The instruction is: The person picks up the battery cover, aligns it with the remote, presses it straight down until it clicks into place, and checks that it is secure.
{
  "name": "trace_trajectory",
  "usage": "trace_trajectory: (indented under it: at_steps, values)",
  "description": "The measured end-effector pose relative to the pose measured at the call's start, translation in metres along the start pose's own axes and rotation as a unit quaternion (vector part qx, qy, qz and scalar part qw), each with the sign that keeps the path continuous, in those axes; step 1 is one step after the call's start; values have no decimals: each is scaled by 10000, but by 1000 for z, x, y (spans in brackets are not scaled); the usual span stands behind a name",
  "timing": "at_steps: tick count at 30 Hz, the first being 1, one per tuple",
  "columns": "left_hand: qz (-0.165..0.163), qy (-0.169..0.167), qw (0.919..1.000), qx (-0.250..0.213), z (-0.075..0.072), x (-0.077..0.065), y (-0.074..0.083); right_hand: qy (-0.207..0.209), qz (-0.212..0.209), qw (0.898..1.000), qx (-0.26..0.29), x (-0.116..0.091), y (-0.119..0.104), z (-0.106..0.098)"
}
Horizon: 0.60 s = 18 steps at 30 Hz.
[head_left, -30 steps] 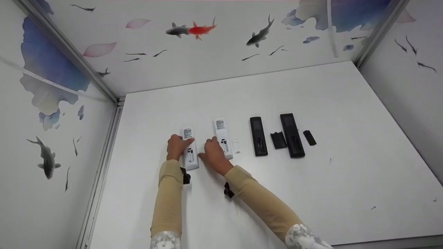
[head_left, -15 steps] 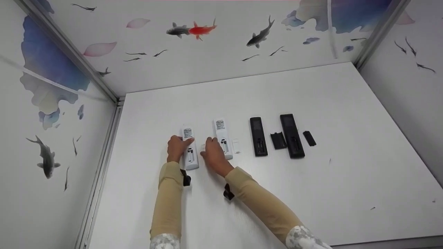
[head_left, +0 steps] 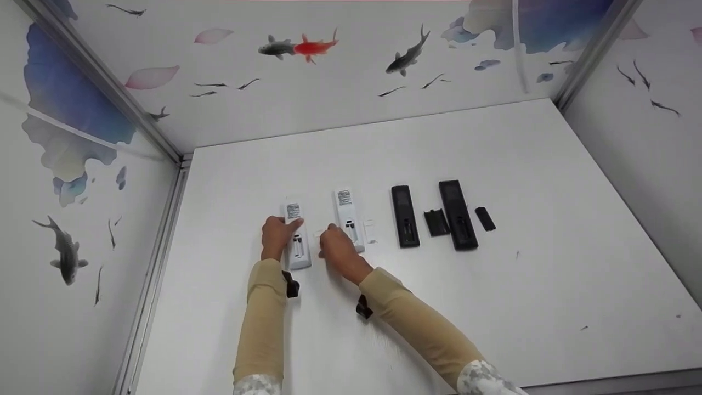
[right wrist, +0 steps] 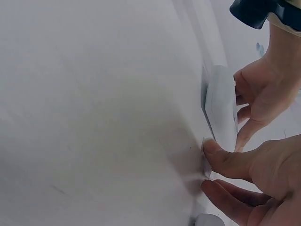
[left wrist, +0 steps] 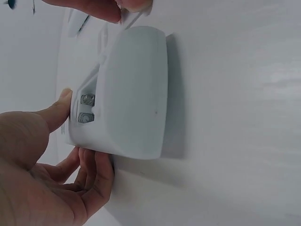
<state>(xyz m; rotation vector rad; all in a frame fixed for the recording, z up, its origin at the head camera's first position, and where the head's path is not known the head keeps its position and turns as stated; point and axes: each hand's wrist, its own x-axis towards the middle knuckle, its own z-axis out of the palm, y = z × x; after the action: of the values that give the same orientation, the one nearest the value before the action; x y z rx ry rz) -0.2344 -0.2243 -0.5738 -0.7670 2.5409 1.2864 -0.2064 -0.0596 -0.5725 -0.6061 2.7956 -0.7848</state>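
My left hand (head_left: 275,237) grips a white remote control (head_left: 300,260) lying back up on the table, thumb on top and fingers along its left side. Its battery compartment is uncovered, and two battery ends (left wrist: 86,108) show inside in the left wrist view. Just right of it, my right hand (head_left: 341,251) pinches a small white battery cover (right wrist: 207,167) between thumb and fingers, low over the table. Most of that cover is hidden by the fingers. A second white remote (head_left: 345,204), also uncovered, lies beside the right hand, with another white cover (head_left: 371,231) to its right.
Further right lie two black remotes (head_left: 404,206) (head_left: 456,211) with uncovered battery compartments. One black cover (head_left: 436,223) rests between them, a smaller black cover (head_left: 485,218) at the far right. Patterned panels (head_left: 351,99) wall the white table (head_left: 493,307) at the back and sides.
My right thumb and fingers have drawn together on the small white cover. The left hand keeps its hold on the white remote. The head view has shifted slightly.
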Motion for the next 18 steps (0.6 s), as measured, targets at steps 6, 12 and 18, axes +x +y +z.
trace_trajectory:
  at_steps: [6,12,18]
  values:
    - [74,138,9999,-70,0,-2,-3,137,-242,9991,-320,1,3,3]
    - [223,318,9992,124,1,0,-4,493,-404,9959,-638,0,5,5]
    - [235,317,9992,-12,0,-2,-5,461,-387,9981,-100,-2,5,1]
